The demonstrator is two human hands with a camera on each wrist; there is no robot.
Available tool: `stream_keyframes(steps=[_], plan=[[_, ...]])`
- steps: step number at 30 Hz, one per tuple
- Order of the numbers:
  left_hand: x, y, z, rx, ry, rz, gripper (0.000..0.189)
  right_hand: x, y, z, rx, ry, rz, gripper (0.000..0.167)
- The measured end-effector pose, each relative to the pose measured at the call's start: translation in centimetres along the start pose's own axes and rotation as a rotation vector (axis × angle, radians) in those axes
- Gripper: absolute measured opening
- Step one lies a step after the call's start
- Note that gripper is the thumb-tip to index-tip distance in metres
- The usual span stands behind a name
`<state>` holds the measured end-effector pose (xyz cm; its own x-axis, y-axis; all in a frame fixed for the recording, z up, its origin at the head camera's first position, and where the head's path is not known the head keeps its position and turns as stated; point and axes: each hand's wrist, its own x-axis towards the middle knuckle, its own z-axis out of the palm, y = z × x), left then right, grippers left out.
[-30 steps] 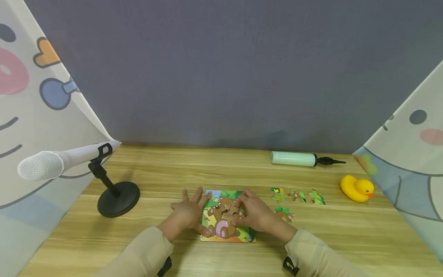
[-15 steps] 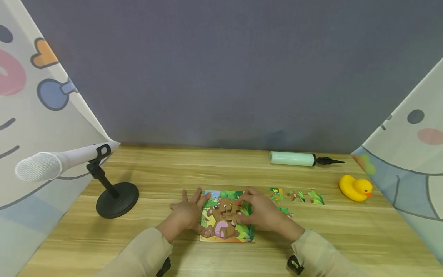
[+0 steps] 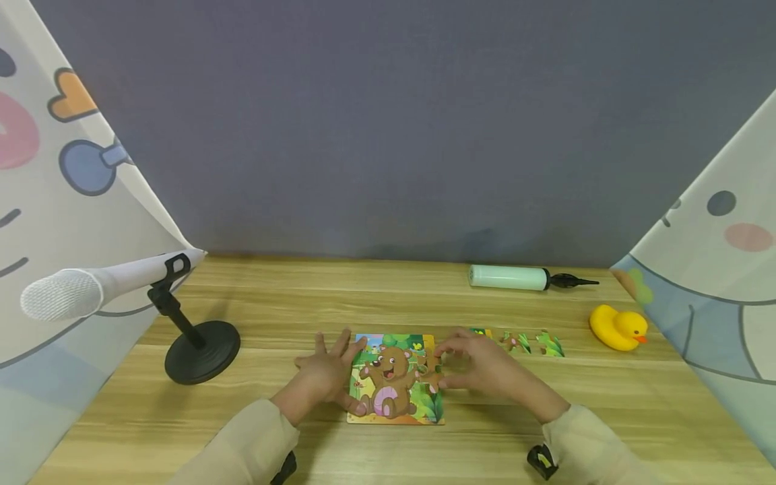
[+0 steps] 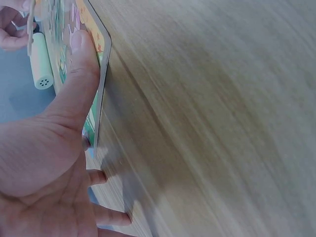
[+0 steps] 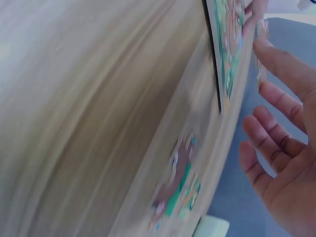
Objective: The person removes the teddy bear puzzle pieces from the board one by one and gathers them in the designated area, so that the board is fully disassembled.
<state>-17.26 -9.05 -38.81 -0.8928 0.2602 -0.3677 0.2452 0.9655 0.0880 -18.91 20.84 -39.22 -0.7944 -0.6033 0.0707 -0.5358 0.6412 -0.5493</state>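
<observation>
A bear jigsaw puzzle [image 3: 388, 397] in a flat board lies at the table's front middle. My left hand [image 3: 326, 374] rests at its left side, fingers spread, the thumb on the lower left corner; in the left wrist view that thumb [image 4: 81, 74] presses flat on the picture. With thumb and fingertips my right hand [image 3: 479, 364] pinches a brown puzzle piece [image 3: 430, 370] over the board's right part. This piece [image 5: 261, 54] is raised clear of the board in the right wrist view. The picture beneath it is partly hidden.
Loose puzzle pieces [image 3: 550, 343] lie right of the board, some behind my right hand. A yellow rubber duck [image 3: 617, 328] sits farther right. At the back lies a pale green hand pump [image 3: 509, 277]. A white microphone [image 3: 115, 279] on a black stand [image 3: 203, 351] stands left.
My right hand has moved right and lifted the brown piece off the bear's middle, uncovering the bear's face and body. My left hand stays in place on the board.
</observation>
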Motion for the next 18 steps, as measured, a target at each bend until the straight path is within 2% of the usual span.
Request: stream_keyframes(steps=[4, 11, 18], plan=[[0.0, 0.0, 0.0, -0.007, 0.0, -0.001, 0.123, -1.1, 0.5, -1.0, 0.01, 0.005, 0.027, 0.042], [-0.1, -0.1, 0.1, -0.002, 0.002, 0.008, 0.123, -3.2, 1.9, -2.4, -0.028, 0.059, -0.006, 0.042], [-0.1, -0.2, 0.0, -0.011, 0.007, 0.013, 0.123, -5.4, 3.4, -3.9, -0.046, 0.079, 0.017, 0.04]])
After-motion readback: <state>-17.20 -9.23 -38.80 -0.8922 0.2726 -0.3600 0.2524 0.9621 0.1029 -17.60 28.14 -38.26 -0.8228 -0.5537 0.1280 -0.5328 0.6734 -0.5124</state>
